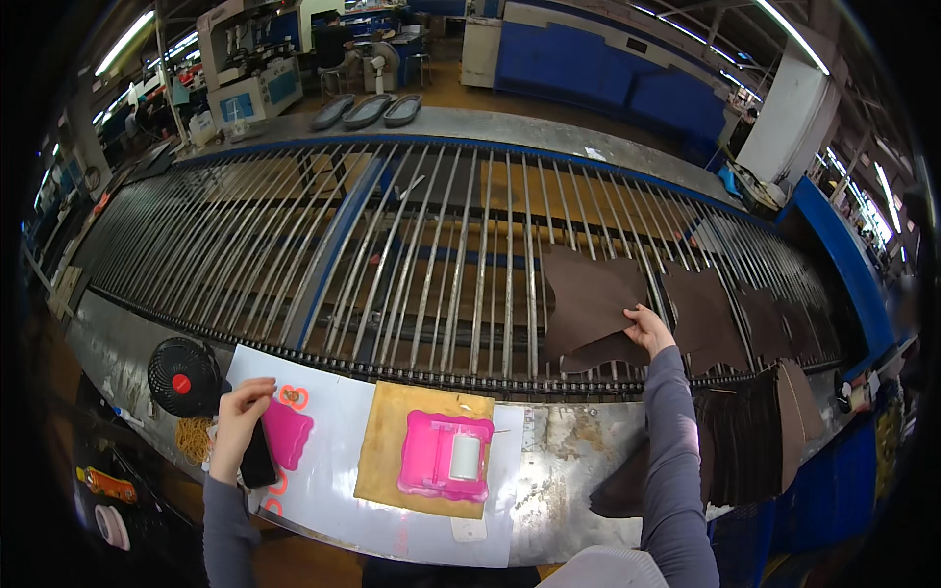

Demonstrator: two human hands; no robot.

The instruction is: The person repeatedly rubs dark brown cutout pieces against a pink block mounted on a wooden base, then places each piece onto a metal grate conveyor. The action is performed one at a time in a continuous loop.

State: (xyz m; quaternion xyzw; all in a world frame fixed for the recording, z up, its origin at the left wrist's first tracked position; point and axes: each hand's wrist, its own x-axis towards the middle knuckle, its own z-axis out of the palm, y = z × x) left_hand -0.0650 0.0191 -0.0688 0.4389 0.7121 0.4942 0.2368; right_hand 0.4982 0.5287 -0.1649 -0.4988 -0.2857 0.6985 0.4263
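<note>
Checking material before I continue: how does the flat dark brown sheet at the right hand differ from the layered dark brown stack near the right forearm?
The flat dark brown sheet lies on metal rods; the layered dark brown stack sits on the metal ledge. The sheet is spread thin; the stack shows many layers. The right hand grips the sheet, not the stack. Both are dark brown.

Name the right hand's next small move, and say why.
Probably ease the brown piece flat on the bars and let go. The right hand pinches its edge, a darker flap shows below it, though whether that is a fold I cannot tell, and similar pieces lie on the bars to its right.
</note>
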